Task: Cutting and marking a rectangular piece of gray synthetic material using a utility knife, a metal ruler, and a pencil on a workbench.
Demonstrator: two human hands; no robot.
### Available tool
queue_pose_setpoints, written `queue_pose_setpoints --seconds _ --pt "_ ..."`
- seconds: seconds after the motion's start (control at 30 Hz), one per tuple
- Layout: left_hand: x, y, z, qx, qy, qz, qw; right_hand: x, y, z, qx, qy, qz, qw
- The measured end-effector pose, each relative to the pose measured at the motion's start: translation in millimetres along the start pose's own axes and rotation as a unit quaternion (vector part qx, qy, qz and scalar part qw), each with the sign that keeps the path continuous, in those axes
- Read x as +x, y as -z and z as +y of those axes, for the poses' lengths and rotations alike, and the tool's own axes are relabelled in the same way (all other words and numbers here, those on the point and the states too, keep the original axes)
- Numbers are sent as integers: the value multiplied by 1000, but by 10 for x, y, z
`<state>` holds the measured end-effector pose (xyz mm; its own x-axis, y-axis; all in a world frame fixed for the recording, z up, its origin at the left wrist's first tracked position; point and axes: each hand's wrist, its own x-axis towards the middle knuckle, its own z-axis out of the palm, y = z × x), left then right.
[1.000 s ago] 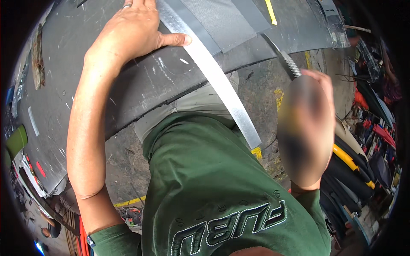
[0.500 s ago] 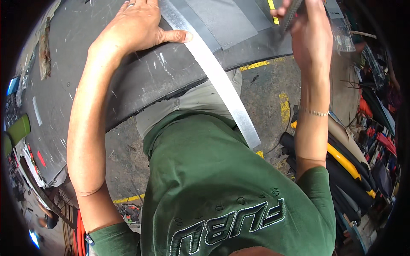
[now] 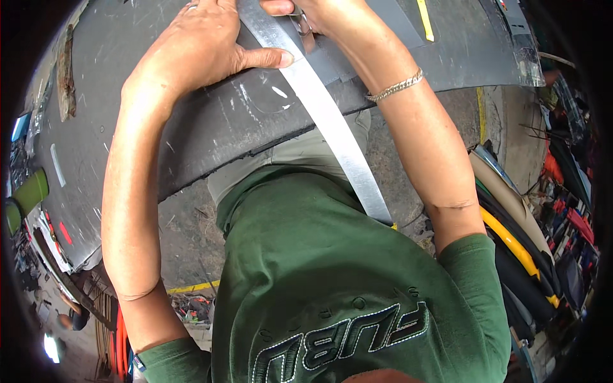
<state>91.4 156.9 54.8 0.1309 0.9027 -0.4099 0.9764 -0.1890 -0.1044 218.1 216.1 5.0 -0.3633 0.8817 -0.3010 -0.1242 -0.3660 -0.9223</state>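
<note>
A long metal ruler [image 3: 325, 121] lies slantwise over the dark worktable and juts past its front edge towards my shirt. My left hand [image 3: 204, 38] is spread on the table along the ruler's left side, its thumb stretched across the metal. Beside the ruler's right edge is my right hand [image 3: 319, 13], cut off by the top of the picture. Its visible fingers are curled. Something shiny shows just under them, but its kind is unclear. Grey sheet material [image 3: 402, 29] lies under the right forearm and reaches the ruler.
A yellow strip [image 3: 426, 22] lies right of my right hand. The worn black tabletop [image 3: 211, 127] has a ragged front edge. A rolled green piece [image 3: 29, 195] sits at far left. Black, tan and yellow rolls [image 3: 511, 239] lean at right.
My right hand has swung left from the table's right side to the ruler, carrying a dark textured handle seen earlier. My left hand and the ruler stay nearly in place.
</note>
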Motion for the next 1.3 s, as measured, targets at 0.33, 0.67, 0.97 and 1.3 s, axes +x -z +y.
queue_pose_setpoints --seconds 0.33,0.67,0.97,1.3 --pt "24 -54 -27 -19 -19 28 999 108 12 108 71 -7 8 997" --pt "-7 -177 -68 -9 -17 48 999 49 7 93 67 -1 0 998" --pt "0 -12 14 11 -21 14 1000 5 -12 88 53 20 7 998" --pt "-77 -131 -13 19 -54 99 993 -124 -101 1 -40 108 -3 993"
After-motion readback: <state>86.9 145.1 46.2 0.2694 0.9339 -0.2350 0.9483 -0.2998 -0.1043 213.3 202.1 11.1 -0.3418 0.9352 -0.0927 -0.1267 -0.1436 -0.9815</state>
